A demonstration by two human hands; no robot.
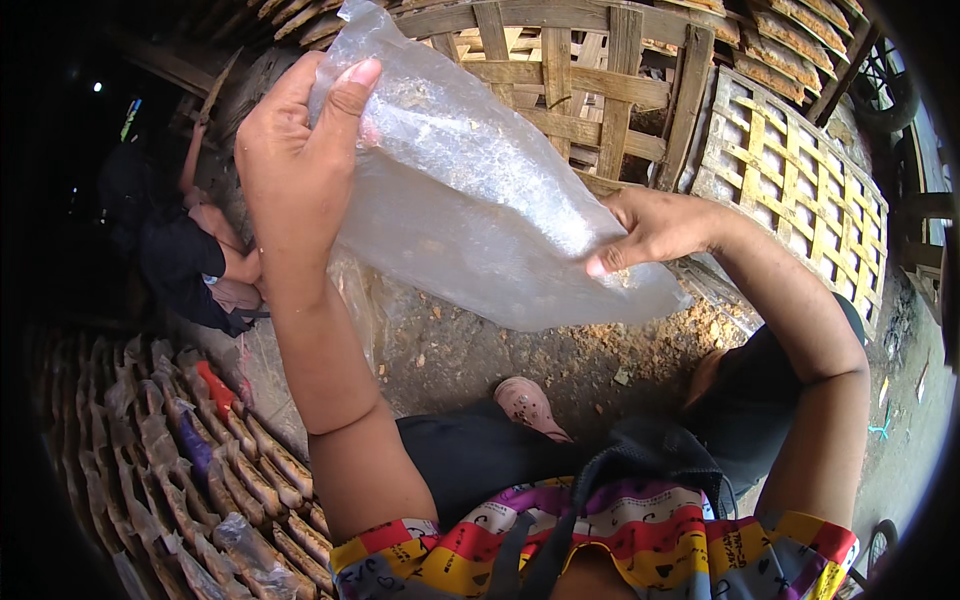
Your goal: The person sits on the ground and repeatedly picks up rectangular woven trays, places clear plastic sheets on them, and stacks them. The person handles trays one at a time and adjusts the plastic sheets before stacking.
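Note:
A translucent plastic sheet (460, 170), dusted with pale crumbs, is stretched out in front of me. Its upper left end is pinched by my left hand (305, 140), thumb on the near face. My right hand (650, 230) grips the lower right part, thumb on top and the other fingers partly behind it. The sheet hangs in the air above the ground and hides part of a wooden slatted rack (560, 75) behind it.
A woven bamboo tray (795, 180) leans at the right. Crumbs (690, 335) litter the ground by my right leg. Rows of plastic-wrapped slabs (190, 470) fill the lower left. Another person (195, 250) sits at the left. More stacked slabs (790, 40) stand at the back right.

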